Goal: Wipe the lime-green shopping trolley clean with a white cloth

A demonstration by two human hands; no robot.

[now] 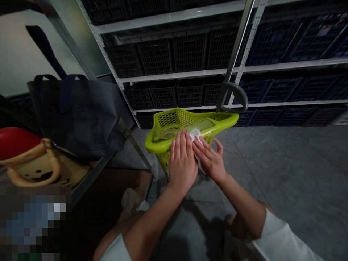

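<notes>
A lime-green shopping basket [193, 131] with perforated walls stands in front of me, its grey handle [236, 97] on a raised metal pole. A crumpled white tissue [195, 135] is pressed on the rim nearest me. My right hand [210, 157] has its fingertips on the tissue, the thumb apart. Beside it, my left hand [182, 159] lies with straight fingers along the same rim, the fingertips next to the tissue. Whether the left fingertips also touch the tissue I cannot tell.
White shelving [174, 74] with rows of dark plastic crates [190, 52] spans the back. On the left, a dark grey tote bag [89, 116] and a yellowish bag [67, 168] rest on a metal-framed stand. Grey floor [285, 166] extends to the right.
</notes>
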